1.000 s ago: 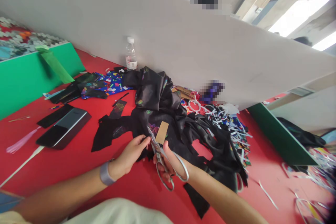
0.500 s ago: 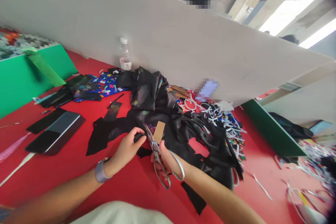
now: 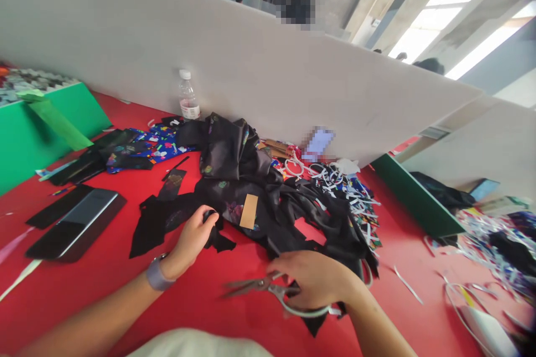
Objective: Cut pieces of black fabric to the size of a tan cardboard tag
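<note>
My left hand is closed, with a scrap of black fabric pinched between thumb and fingers. My right hand is palm down, its fingers curled at the handles of a pair of scissors. The slightly parted, motion-blurred blades point left above the red table. Beyond both hands lies a heap of black patterned fabric, and a small tan card rests on it. Under my right hand a dark scrap is partly hidden.
A clear bottle stands against the grey partition. On the left are a dark phone and a green panel. White cord loops and colourful scraps lie right of the heap. A white device with a cable sits at far right.
My right hand has moved right and down, away from the fabric, turning the scissors so the blades point left. My left hand has shifted slightly left with the black scrap. The card now lies uncovered.
</note>
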Demonstrator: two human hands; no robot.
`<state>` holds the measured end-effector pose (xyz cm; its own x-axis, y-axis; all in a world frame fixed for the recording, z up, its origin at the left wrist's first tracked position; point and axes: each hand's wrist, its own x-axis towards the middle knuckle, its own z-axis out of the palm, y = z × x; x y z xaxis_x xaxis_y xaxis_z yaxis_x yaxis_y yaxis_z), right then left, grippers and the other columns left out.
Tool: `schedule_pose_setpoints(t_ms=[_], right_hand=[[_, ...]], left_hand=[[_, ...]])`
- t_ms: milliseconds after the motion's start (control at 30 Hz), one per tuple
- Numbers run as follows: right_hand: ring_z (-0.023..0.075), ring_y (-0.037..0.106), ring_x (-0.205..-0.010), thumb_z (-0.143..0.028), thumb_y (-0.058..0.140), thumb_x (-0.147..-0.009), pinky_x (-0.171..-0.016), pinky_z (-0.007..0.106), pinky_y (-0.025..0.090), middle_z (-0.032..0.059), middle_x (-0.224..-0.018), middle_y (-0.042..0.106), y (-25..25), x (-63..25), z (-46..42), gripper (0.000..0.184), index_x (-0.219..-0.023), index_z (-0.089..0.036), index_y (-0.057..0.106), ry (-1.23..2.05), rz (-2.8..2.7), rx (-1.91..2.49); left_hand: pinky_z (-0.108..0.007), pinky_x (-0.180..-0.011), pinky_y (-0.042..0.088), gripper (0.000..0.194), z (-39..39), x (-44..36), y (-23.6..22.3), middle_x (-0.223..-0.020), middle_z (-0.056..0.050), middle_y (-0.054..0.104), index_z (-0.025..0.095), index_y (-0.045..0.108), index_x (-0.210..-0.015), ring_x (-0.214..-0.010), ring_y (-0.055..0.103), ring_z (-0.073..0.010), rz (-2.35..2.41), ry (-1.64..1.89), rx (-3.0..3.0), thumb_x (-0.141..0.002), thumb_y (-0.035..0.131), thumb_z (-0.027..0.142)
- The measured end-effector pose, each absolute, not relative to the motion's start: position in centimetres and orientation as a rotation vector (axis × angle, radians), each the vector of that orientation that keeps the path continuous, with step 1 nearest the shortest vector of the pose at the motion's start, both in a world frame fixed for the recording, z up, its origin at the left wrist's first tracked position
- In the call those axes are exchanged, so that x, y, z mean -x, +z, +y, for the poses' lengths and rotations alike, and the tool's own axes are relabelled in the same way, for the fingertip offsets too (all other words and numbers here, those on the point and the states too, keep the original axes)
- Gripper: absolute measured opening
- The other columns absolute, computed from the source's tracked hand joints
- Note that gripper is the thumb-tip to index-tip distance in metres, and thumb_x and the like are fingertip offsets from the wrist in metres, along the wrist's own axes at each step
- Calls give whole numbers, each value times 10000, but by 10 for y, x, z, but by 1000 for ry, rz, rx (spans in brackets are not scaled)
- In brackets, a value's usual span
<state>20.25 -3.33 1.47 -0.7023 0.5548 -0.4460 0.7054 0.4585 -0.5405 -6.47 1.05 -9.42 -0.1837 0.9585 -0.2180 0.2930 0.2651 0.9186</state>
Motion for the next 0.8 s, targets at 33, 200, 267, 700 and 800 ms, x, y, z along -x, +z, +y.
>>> schedule_pose_setpoints(t_ms=[33,200,267,700,800], right_hand=[[218,637,-950,-310,680,-726,-784,275,460,50,-1070,680,18,-212,-35,427,-1147,-251,633,-1152,2499,-1025],[163,625,-918,-293,674,-750,-779,233,472,23,-1073,670,13,-266,-20,436,-1179,-234,623,-1356,2525,-1406],[167,623,-926,-269,571,-824,-817,257,474,48,-1108,653,-4,-281,-2,431,-1250,-210,574,-1083,2535,-1943],[283,627,-993,-489,541,-829,-857,339,445,147,-993,685,-48,-291,126,384,-986,-170,687,-251,1967,-2783],[316,553,-1136,-565,523,-821,-912,371,426,235,-1225,571,-50,-287,171,608,-1210,-100,560,-154,1787,-3029]], left_hand=[[-240,-544,348,273,10,65,-94,-634,57,501,216,565,-898,-585,466,-144,1653,960,-1173,-790,517,462],[-235,-562,354,246,10,63,-96,-651,57,507,219,574,-871,-623,478,-148,1617,983,-1219,-786,528,446],[-235,-546,339,251,9,63,-98,-643,60,493,222,572,-874,-607,464,-147,1604,973,-1227,-786,528,453],[-240,-537,327,257,9,62,-99,-623,62,464,232,556,-878,-582,451,-151,1630,907,-1286,-793,502,469],[-252,-593,376,264,9,61,-99,-687,42,537,225,559,-884,-642,510,-167,1652,914,-1308,-787,503,464]])
